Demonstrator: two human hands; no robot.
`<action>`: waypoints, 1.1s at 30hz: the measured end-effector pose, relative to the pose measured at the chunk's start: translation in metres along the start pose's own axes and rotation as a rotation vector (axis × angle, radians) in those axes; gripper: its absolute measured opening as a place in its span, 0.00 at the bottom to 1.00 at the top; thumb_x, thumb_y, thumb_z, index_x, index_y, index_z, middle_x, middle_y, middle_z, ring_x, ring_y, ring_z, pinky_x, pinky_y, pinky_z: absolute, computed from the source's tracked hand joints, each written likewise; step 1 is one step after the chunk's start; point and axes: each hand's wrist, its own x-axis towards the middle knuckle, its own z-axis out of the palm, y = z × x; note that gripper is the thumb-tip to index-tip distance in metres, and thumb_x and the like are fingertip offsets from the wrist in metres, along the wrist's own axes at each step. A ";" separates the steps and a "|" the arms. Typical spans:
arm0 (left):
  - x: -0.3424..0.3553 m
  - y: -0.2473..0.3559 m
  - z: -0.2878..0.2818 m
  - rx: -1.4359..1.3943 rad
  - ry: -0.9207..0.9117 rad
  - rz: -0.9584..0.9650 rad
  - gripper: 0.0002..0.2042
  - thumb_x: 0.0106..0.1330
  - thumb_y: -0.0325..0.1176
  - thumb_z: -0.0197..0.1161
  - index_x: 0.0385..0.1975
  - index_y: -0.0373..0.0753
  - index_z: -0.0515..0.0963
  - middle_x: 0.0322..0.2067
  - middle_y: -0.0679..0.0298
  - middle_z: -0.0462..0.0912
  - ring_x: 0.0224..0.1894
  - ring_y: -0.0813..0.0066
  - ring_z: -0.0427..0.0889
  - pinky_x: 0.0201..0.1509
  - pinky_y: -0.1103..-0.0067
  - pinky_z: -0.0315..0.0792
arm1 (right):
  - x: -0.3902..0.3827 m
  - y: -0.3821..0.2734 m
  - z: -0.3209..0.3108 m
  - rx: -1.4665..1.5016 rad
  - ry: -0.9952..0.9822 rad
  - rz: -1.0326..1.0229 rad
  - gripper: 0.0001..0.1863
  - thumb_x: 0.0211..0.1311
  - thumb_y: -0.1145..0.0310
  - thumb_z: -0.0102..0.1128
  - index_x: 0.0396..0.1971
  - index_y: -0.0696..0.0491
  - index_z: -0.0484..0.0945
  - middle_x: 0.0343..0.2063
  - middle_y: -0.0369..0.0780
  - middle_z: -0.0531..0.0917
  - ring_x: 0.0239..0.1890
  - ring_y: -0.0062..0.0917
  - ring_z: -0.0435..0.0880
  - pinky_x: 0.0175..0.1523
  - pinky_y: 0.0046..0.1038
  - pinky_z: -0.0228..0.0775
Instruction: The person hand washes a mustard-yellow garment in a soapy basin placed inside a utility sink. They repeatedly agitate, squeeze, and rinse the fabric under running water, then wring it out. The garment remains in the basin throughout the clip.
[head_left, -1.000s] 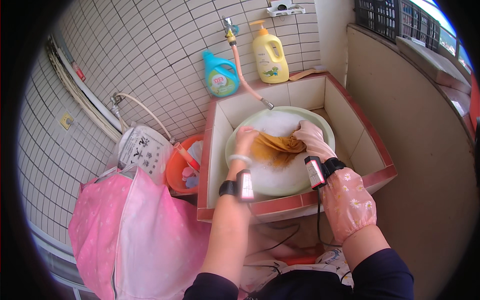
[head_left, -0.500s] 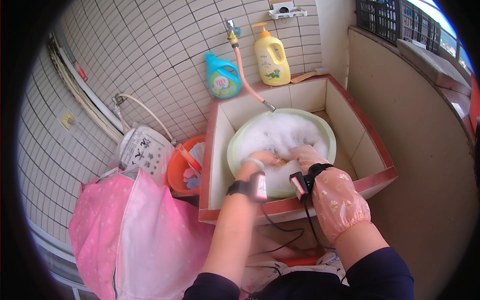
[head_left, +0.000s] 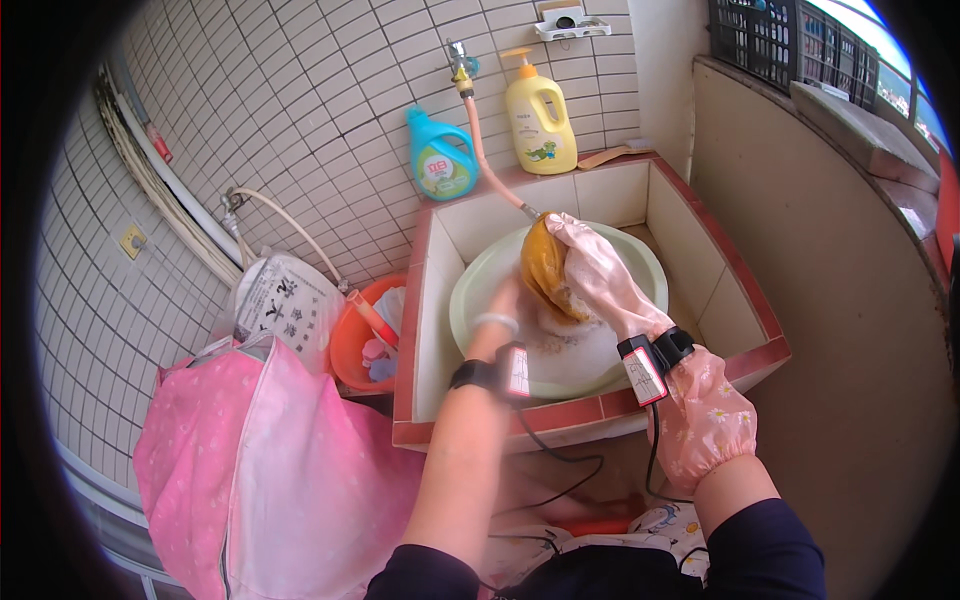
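Fingers of the right hand [head_left: 584, 252] clutch the mustard cloth [head_left: 544, 262], which hangs just left of them; nearly sunk half a second ago, it now shows above suds [head_left: 562, 368] in the green basin [head_left: 657, 280]. Left hand [head_left: 507, 298]: blurred, grip unclear.

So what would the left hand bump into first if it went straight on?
Probably the mustard-coloured cloth, just ahead of the left hand. The hand is blurred and depth is unclear, so I can't tell whether they're touching.
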 end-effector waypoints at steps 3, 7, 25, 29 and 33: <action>-0.001 0.000 0.002 -0.244 -0.020 -0.030 0.24 0.77 0.45 0.50 0.66 0.38 0.67 0.61 0.53 0.76 0.61 0.62 0.75 0.67 0.67 0.68 | 0.005 -0.012 0.014 -0.107 -0.069 -0.169 0.16 0.78 0.64 0.49 0.51 0.62 0.77 0.50 0.43 0.82 0.54 0.29 0.78 0.64 0.26 0.66; 0.006 -0.009 0.005 -0.361 -0.115 0.015 0.22 0.78 0.46 0.49 0.64 0.39 0.69 0.60 0.55 0.76 0.61 0.63 0.76 0.67 0.66 0.69 | 0.008 -0.039 0.023 0.428 -0.215 0.583 0.22 0.76 0.59 0.54 0.55 0.62 0.75 0.52 0.43 0.82 0.53 0.25 0.78 0.62 0.27 0.67; -0.030 0.063 0.015 -0.876 0.010 -0.128 0.17 0.75 0.41 0.56 0.53 0.34 0.76 0.52 0.55 0.82 0.52 0.60 0.82 0.58 0.65 0.77 | -0.014 0.039 -0.008 -0.482 -0.099 0.709 0.24 0.67 0.52 0.58 0.42 0.61 0.82 0.38 0.56 0.85 0.45 0.50 0.84 0.51 0.45 0.73; -0.021 0.040 -0.003 -0.482 0.042 -0.043 0.17 0.73 0.42 0.59 0.54 0.37 0.76 0.50 0.55 0.83 0.52 0.60 0.82 0.55 0.66 0.77 | -0.023 0.061 -0.012 -0.571 -0.115 0.669 0.23 0.64 0.52 0.61 0.43 0.60 0.83 0.38 0.55 0.86 0.45 0.49 0.84 0.51 0.44 0.74; -0.005 0.011 -0.001 0.024 -0.192 -0.205 0.17 0.72 0.41 0.61 0.53 0.36 0.78 0.48 0.57 0.83 0.52 0.68 0.81 0.54 0.74 0.74 | -0.031 0.084 -0.007 -0.614 -0.436 0.618 0.22 0.56 0.54 0.66 0.44 0.56 0.84 0.39 0.49 0.87 0.44 0.45 0.85 0.50 0.42 0.75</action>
